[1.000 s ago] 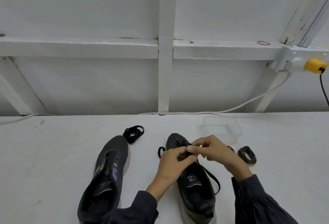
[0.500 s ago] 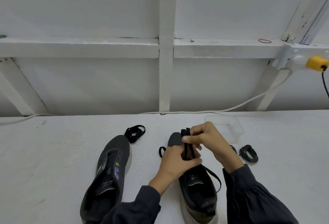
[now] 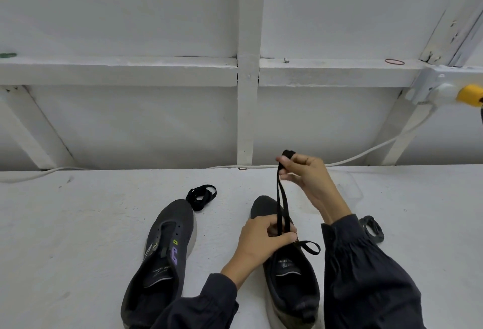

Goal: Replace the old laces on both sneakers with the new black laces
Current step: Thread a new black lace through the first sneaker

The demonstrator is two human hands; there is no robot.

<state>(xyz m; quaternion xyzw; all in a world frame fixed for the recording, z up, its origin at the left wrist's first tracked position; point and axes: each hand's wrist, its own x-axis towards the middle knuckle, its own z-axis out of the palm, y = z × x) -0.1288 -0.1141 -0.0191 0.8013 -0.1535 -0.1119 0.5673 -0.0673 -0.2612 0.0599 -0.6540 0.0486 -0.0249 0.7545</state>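
Observation:
Two dark grey sneakers stand on the white surface, toes pointing away from me. The left sneaker [image 3: 163, 255] has bare eyelets and no lace. My left hand [image 3: 261, 239] presses down on the right sneaker [image 3: 290, 276], fingers curled around a black lace [image 3: 282, 203] at the eyelets. My right hand [image 3: 304, 174] is raised above the toe and pinches the doubled lace, which runs taut down to the shoe. A loose loop of the lace [image 3: 309, 246] lies beside the tongue.
A coiled black lace [image 3: 201, 196] lies beyond the left sneaker's toe. Another dark bundle of lace [image 3: 372, 228] sits right of my right sleeve. A clear plastic box [image 3: 350, 187] stands behind my right hand. A white cable [image 3: 366, 152] runs along the wall to a yellow plug [image 3: 470, 96].
My right hand has risen from the shoe's eyelets up and away, drawing the doubled black lace out long and taut. My left hand stays on the right sneaker.

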